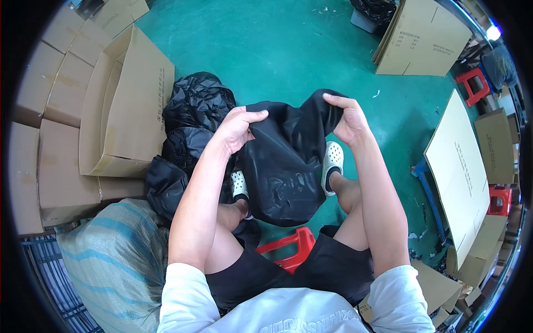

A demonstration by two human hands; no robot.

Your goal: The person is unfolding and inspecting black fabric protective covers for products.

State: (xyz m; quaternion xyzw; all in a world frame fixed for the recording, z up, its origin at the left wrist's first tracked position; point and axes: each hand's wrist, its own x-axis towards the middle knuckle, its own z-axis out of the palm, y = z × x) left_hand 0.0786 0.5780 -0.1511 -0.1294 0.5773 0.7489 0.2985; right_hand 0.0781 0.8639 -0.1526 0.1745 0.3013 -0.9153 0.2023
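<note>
A glossy black sheet-like bag [288, 172] hangs between my knees, its top edge stretched between my two hands. My left hand [237, 129] pinches the upper left corner, thumb on top. At the upper right corner, my right hand [348, 117] grips the edge with thumb and fingers. Folds run down the middle of the black material, and its lower part bulges with a dented surface. Whether anything lies inside it cannot be seen. Beside my left forearm is a heap of crumpled black plastic [197, 108].
An open cardboard box [139, 105] and stacked cartons [58, 172] stand at left, above a striped woven sack [119, 261]. A red stool [294, 247] is beneath me. At right are a leaning cardboard sheet [458, 172], flattened boxes [425, 39] and another red stool [473, 86].
</note>
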